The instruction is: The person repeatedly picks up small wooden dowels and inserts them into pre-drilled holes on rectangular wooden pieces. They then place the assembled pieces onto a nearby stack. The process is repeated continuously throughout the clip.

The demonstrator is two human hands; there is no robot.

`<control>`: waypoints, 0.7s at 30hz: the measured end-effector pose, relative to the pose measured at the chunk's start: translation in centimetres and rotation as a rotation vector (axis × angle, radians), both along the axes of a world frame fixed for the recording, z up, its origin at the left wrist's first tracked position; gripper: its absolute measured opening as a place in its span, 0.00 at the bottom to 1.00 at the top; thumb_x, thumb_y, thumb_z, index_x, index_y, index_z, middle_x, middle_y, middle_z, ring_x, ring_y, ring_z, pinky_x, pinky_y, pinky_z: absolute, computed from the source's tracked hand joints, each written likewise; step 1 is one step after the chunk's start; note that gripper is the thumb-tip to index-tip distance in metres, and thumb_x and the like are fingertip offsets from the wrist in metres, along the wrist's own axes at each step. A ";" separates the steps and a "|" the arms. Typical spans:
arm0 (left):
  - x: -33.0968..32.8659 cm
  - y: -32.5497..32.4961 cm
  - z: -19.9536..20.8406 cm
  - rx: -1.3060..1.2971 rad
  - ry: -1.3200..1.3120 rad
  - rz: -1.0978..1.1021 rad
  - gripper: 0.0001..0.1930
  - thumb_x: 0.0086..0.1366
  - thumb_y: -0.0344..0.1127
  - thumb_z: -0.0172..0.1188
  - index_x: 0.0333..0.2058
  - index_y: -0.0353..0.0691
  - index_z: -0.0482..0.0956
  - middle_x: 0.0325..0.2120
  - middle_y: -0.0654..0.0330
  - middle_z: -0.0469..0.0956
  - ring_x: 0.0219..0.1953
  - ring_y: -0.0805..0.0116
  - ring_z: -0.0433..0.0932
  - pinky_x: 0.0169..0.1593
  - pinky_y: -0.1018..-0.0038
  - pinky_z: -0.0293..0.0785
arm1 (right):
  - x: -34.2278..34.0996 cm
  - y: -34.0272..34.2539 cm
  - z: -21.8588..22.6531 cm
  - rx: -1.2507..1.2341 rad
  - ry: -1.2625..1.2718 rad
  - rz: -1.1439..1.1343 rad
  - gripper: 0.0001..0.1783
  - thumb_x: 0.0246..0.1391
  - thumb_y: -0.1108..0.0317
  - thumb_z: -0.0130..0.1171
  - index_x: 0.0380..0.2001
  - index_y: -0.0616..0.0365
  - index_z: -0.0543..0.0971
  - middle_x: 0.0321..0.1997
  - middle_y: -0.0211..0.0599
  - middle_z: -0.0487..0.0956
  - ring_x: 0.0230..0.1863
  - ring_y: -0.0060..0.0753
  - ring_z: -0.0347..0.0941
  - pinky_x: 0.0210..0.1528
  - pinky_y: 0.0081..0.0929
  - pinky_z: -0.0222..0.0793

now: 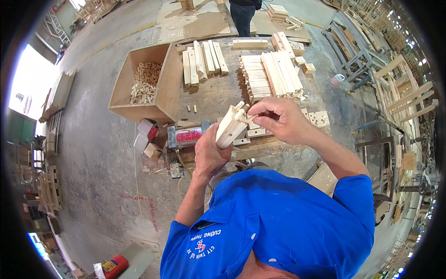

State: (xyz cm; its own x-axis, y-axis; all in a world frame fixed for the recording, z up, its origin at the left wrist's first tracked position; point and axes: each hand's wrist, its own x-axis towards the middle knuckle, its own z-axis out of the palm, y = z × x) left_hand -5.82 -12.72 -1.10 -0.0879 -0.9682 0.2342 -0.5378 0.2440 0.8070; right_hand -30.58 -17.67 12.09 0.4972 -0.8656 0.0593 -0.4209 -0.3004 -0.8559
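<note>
My left hand (pixel 210 151) is wrapped round a pale wooden bar piece (pixel 227 132), tilted up over the bench's near edge. A round hole shows in its side, and short dowels stick out of its upper end. Close by that end, the thumb and forefinger of my right hand (pixel 284 122) are pinched on a small wooden dowel (pixel 252 118), partly hidden by the fingers. On the bench beyond lie a few loose dowels (pixel 194 109). An open plywood box (pixel 169 79) at the left holds a heap of dowels (pixel 147 76).
Long wooden bars (pixel 200 60) lie in a row behind my hands, with stacked bars (pixel 278 72) to their right. Drilled blocks (pixel 318 118) sit at the bench's right. Near the left front is a container with red contents (pixel 188 135). Another person (pixel 242 18) stands beyond the bench.
</note>
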 end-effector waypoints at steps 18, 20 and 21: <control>-7.6 -2.8 1.2 -0.171 -0.283 0.058 0.31 0.52 0.30 0.72 0.57 0.37 0.78 0.43 0.46 0.83 0.45 0.40 0.83 0.50 0.53 0.79 | -8.6 -4.5 -2.0 -0.221 0.168 0.170 0.07 0.66 0.68 0.67 0.43 0.60 0.82 0.36 0.45 0.85 0.37 0.51 0.83 0.40 0.42 0.76; -8.0 -3.0 1.1 -0.175 -0.306 0.056 0.31 0.53 0.30 0.73 0.57 0.38 0.78 0.42 0.46 0.82 0.45 0.41 0.82 0.49 0.52 0.79 | -9.2 -4.7 -2.6 -0.206 0.165 0.166 0.08 0.66 0.68 0.67 0.43 0.60 0.82 0.36 0.46 0.85 0.37 0.51 0.83 0.39 0.42 0.76; -8.2 -3.1 1.0 -0.168 -0.316 0.051 0.31 0.53 0.31 0.73 0.57 0.38 0.78 0.42 0.46 0.82 0.45 0.41 0.82 0.49 0.52 0.78 | -9.4 -4.8 -2.9 -0.210 0.155 0.169 0.08 0.66 0.68 0.68 0.43 0.60 0.81 0.35 0.46 0.85 0.37 0.50 0.83 0.38 0.42 0.75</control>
